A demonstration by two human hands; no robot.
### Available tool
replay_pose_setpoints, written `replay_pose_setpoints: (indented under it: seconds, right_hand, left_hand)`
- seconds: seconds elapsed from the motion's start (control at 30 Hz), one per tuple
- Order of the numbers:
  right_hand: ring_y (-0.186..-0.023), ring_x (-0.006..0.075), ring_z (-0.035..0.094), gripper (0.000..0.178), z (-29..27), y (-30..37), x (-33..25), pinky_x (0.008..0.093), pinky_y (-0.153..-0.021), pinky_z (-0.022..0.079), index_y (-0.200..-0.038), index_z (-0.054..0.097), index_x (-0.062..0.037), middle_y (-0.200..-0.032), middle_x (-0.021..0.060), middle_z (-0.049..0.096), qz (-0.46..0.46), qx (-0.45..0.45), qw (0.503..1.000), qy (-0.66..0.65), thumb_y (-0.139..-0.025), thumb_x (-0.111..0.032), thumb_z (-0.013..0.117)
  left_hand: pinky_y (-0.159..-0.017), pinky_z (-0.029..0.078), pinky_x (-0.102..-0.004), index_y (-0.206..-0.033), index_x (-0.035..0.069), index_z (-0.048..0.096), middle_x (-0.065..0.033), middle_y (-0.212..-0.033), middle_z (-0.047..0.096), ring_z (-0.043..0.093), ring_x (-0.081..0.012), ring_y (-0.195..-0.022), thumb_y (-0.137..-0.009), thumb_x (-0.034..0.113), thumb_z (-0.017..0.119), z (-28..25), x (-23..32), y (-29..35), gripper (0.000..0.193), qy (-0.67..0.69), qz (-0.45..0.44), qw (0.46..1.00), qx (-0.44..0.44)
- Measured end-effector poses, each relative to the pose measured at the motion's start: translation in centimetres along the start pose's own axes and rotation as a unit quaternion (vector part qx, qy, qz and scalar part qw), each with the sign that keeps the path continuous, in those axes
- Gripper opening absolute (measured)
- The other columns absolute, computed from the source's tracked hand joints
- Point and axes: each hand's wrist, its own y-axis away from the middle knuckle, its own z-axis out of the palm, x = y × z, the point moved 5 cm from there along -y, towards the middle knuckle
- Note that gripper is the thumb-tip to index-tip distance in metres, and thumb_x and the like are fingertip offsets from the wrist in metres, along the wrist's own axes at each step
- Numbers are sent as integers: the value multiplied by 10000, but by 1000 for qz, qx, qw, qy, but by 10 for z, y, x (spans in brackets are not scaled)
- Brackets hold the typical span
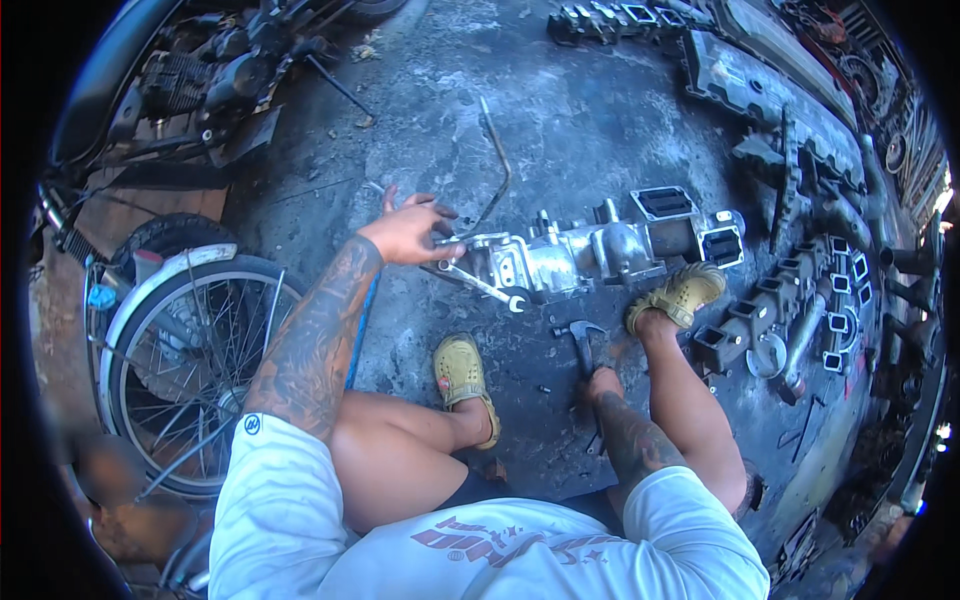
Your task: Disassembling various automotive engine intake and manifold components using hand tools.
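A long silvery metal casting, with ports and upright stubs, lies on the floor in front of me. My left hand is at its left end, fingers apart, with the fingertips against or just over the end flange. Below those fingers a combination wrench slants along the casting, its open jaw toward my feet; its upper end sits at the flange. My right hand is closed round the handle of a hammer, low between my legs. The hammer's head points away from me, short of the casting.
My right clog is against the casting's right part; my left clog is on the floor. A bent rod lies beyond. Spoked wheel and motorcycle engine stand left. More castings and a long metal cover lie right.
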Motion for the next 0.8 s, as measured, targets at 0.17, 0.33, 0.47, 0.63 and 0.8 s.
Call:
replay_pose_setpoints:
  seconds: [0.17, 0.33, 0.47, 0.63, 0.8]
  right_hand:
    - [-905, 368, 613, 407, 1, 31, -36, 409, -773, 496, -1068, 573, 8, -952, 226, 635, -102, -92, 959, -249, -756, -247, 634]
    - [-926, 404, 596, 388, -28, 78, -75, 439, -775, 479, -1084, 534, 42, -956, 256, 621, -188, -33, 982, 5, -798, -219, 556]
    - [-890, 397, 596, 358, -74, 158, -110, 486, -751, 472, -1151, 470, -41, -950, 234, 615, -351, -11, 929, 115, -884, -276, 503]
    - [-805, 353, 627, 344, -123, 220, -151, 477, -670, 497, -1126, 461, -79, -910, 198, 621, -464, 2, 850, 250, -888, -326, 491]
    - [-700, 353, 637, 250, -173, 197, -171, 464, -574, 505, -1020, 472, -99, -742, 154, 626, -419, 65, 864, 272, -875, -301, 490]
  left_hand:
    - [-1062, -36, -586, -1203, 184, 592, -23, -1334, 476, 260, -274, -1338, -894, 645, 184, 6, -9, -7, 689, 107, -18, 993, 45]
    - [-1065, 9, -604, -1149, 217, 631, 17, -1313, 498, 317, -263, -1307, -894, 632, 262, 5, -11, -5, 611, -13, 33, 993, 111]
    - [-1068, 33, -601, -1090, 252, 661, 83, -1277, 523, 367, -223, -1274, -883, 603, 369, 2, -14, -3, 502, 22, 23, 988, 151]
    - [-1070, 16, -593, -1026, 228, 686, -25, -1135, 619, 407, -225, -1253, -879, 600, 392, 7, -12, 8, 497, 48, 19, 984, 168]
    - [-1059, 36, -621, -1022, 211, 688, -29, -1105, 632, 438, -222, -1231, -882, 567, 414, 18, -8, 21, 470, 27, 15, 985, 168]
